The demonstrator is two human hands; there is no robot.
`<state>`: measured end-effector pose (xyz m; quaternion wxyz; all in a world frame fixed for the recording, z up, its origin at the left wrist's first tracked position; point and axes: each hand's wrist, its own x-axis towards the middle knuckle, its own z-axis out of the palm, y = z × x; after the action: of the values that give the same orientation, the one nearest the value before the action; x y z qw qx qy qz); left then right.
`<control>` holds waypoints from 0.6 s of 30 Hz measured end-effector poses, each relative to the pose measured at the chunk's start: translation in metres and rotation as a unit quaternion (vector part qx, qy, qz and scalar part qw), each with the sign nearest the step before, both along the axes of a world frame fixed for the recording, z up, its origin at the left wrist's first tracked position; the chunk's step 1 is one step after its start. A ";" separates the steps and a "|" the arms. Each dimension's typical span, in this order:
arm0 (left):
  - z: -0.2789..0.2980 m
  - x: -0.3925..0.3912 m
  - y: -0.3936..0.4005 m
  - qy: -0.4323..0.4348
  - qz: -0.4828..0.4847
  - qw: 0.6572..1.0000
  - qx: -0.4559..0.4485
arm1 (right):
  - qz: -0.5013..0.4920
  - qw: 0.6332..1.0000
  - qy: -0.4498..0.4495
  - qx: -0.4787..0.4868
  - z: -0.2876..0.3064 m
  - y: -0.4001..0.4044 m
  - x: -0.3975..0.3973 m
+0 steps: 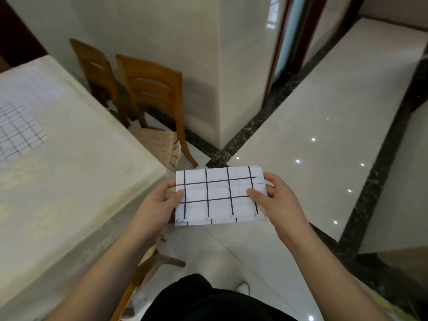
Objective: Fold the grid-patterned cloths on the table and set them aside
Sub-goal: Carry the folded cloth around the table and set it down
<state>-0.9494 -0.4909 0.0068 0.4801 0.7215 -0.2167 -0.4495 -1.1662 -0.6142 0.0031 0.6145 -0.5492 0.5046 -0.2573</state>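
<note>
Head: folded cloth [220, 195] long axis left-right.

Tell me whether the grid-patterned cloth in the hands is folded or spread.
Folded. The white cloth with black grid lines is a compact rectangle with layered edges along its bottom, pinched between the left hand and right hand above the floor.

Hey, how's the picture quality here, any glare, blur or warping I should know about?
Head view: ceiling-light glare dots the glossy floor; wide-angle warping bends the wall corner; the folded grid cloth held by the left hand and right hand is sharp, the cloth on the table is softer.
</note>
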 end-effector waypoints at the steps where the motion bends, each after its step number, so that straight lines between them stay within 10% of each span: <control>1: -0.002 0.004 -0.002 0.001 0.017 1.000 0.005 | 0.013 1.000 0.000 0.001 -0.002 -0.007 0.008; 18: -0.035 0.139 0.001 0.002 0.264 0.964 -0.012 | 0.252 0.966 0.048 0.014 -0.017 -0.084 0.207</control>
<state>-0.8109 -0.4898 -0.0283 0.5909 0.7463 -0.0229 -0.3056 -0.9595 -0.6982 -0.0138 0.6425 -0.6615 0.3821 -0.0606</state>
